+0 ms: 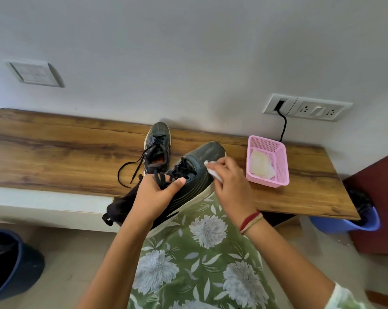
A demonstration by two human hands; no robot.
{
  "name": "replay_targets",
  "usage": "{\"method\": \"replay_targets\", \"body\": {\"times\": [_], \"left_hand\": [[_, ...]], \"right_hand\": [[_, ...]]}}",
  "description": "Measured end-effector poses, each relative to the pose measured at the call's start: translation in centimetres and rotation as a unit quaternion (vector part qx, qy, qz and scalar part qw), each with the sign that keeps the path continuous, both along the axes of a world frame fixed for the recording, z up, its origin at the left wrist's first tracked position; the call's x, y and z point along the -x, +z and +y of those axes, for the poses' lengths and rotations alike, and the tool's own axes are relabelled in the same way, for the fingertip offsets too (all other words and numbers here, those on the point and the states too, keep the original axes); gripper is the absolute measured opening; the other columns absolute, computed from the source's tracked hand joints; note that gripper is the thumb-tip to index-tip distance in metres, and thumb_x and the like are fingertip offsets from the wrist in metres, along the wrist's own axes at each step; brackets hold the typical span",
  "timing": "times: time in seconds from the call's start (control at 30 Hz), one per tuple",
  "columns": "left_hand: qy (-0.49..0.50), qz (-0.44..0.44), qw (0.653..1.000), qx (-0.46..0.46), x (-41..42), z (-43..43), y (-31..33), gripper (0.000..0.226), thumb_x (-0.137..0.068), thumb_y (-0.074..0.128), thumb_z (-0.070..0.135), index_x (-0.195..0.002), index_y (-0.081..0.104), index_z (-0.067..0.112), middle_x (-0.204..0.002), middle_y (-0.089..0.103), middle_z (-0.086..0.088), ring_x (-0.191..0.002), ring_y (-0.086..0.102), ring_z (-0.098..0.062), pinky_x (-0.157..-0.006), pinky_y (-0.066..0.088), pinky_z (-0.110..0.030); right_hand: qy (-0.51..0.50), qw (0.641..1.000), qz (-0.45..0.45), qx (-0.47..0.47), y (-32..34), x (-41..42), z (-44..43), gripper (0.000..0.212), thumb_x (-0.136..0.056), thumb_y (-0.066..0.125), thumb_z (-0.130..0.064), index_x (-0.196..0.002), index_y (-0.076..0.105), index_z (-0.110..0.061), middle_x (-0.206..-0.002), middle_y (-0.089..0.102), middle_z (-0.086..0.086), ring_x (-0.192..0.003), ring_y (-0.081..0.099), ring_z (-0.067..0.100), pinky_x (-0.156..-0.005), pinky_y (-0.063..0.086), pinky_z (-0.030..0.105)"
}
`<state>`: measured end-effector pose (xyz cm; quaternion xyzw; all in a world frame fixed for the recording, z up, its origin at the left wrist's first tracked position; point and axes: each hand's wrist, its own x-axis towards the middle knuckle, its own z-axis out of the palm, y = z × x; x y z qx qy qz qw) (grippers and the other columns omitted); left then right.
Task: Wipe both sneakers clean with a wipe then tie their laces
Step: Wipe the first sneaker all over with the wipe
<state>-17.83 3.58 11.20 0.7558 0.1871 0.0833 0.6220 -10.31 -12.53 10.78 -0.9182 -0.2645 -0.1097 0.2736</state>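
Fingers of my left grip [154,197] curl round the sneaker [210,152] at its laced throat, frame centre — stiff and light, I judge; my right grip [230,181] pinches the limp wipe [213,173] to its toe — the second sneaker [158,132] sits on the table [54,148].

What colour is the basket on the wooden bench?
Pink; the basket shows clearly in the head view.
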Motion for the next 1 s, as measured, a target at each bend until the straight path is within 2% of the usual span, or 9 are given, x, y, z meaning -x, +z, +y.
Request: {"method": "replay_targets", "body": {"times": [0.07, 0.17, 0.3, 0.4, 0.47, 0.63, 0.77, 0.87, 1.0], "left_hand": [[0.005, 0.001, 1.000, -0.011, 0.0, 0.2, -0.3, 0.053, -0.087, 0.067, 0.017, -0.051, 0.028, 0.015, -0.048, 0.024, -0.001, -0.047, 0.025, -0.015, -0.053, 0.023, -0.027], [0.024, 0.009, 1.000, -0.006, -0.2, 0.7, -0.6, 0.053, -0.088, 0.067, 0.019, -0.052, 0.028, 0.017, -0.045, 0.024, 0.006, -0.045, 0.024, -0.011, -0.052, 0.023, -0.028], [0.010, -0.005, 1.000, -0.013, -0.3, 0.7, -0.5, 0.049, -0.087, 0.067, 0.018, -0.055, 0.031, 0.011, -0.049, 0.023, 0.001, -0.046, 0.023, -0.013, -0.050, 0.022, -0.025], [0.002, -0.032, 0.999, -0.036, -0.1, 0.0, -0.4, 0.053, -0.087, 0.067, 0.018, -0.052, 0.028, 0.015, -0.048, 0.022, 0.002, -0.047, 0.023, -0.015, -0.052, 0.022, -0.028], [0.000, -0.055, 0.996, -0.067, 0.2, -0.2, -0.4, 0.053, -0.087, 0.068, 0.019, -0.050, 0.030, 0.014, -0.047, 0.024, 0.000, -0.046, 0.025, -0.015, -0.053, 0.022, -0.030], [0.023, -0.061, 0.994, -0.085, 0.4, 0.4, -0.6, 0.051, -0.086, 0.068, 0.021, -0.052, 0.032, 0.012, -0.048, 0.025, -0.002, -0.046, 0.026, -0.016, -0.053, 0.024, -0.030], [0.034, -0.060, 0.994, -0.082, 0.4, 0.5, -0.9, 0.052, -0.086, 0.068, 0.023, -0.051, 0.030, 0.017, -0.045, 0.025, 0.006, -0.045, 0.025, -0.014, -0.053, 0.024, -0.030], [0.009, -0.069, 0.993, -0.099, 0.3, -0.2, -0.8, 0.054, -0.086, 0.069, 0.022, -0.051, 0.028, 0.017, -0.046, 0.023, 0.004, -0.045, 0.025, -0.013, -0.052, 0.023, -0.031], [-0.021, -0.075, 0.990, -0.121, 0.3, -0.7, -0.8, 0.053, -0.080, 0.065, 0.037, -0.050, 0.026, 0.019, -0.046, 0.023, 0.005, -0.044, 0.025, -0.013, -0.051, 0.023, -0.033]], "right_hand": [[0.033, 0.998, 0.043, -0.011, -0.4, 1.3, 0.2, 0.028, -0.085, 0.059, -0.004, -0.109, 0.066, -0.014, -0.098, 0.055, -0.001, -0.075, 0.044, 0.003, -0.061, 0.034, 0.009], [0.049, 0.983, 0.162, -0.076, 0.2, 0.5, -0.5, 0.022, -0.088, 0.058, -0.010, -0.104, 0.067, -0.021, -0.095, 0.054, -0.006, -0.068, 0.043, 0.000, -0.058, 0.038, 0.012], [-0.039, 0.990, 0.050, -0.129, 1.6, -2.0, -1.6, 0.025, -0.087, 0.058, -0.005, -0.108, 0.067, -0.016, -0.098, 0.055, 0.000, -0.074, 0.049, 0.006, -0.061, 0.041, 0.011], [-0.041, 0.995, 0.005, -0.087, 1.2, -1.8, -1.1, 0.028, -0.085, 0.059, -0.004, -0.111, 0.066, -0.011, -0.098, 0.056, 0.002, -0.079, 0.052, 0.012, -0.067, 0.049, 0.023], [-0.029, 0.997, -0.018, -0.070, 0.4, -0.7, -0.5, 0.030, -0.082, 0.061, -0.002, -0.111, 0.065, -0.010, -0.099, 0.056, 0.004, -0.076, 0.050, 0.010, -0.065, 0.049, 0.022], [0.053, 0.997, 0.043, -0.044, 0.0, 1.5, -0.4, 0.029, -0.084, 0.060, -0.002, -0.110, 0.066, -0.014, -0.096, 0.053, -0.005, -0.070, 0.045, 0.000, -0.061, 0.039, 0.012], [-0.052, 0.993, -0.015, -0.104, 1.7, -0.5, -1.6, 0.030, -0.082, 0.062, -0.001, -0.108, 0.067, -0.013, -0.094, 0.058, 0.001, -0.068, 0.049, 0.008, -0.058, 0.042, 0.015], [-0.085, 0.990, -0.037, -0.106, 1.9, -1.3, -1.2, 0.029, -0.083, 0.062, -0.004, -0.109, 0.068, -0.012, -0.093, 0.060, 0.002, -0.074, 0.052, 0.012, -0.059, 0.034, 0.010], [-0.091, 0.993, -0.003, -0.075, 1.0, -1.2, -0.3, 0.028, -0.084, 0.062, -0.006, -0.111, 0.067, -0.013, -0.095, 0.059, 0.004, -0.077, 0.055, 0.016, -0.061, 0.046, 0.026]]}}
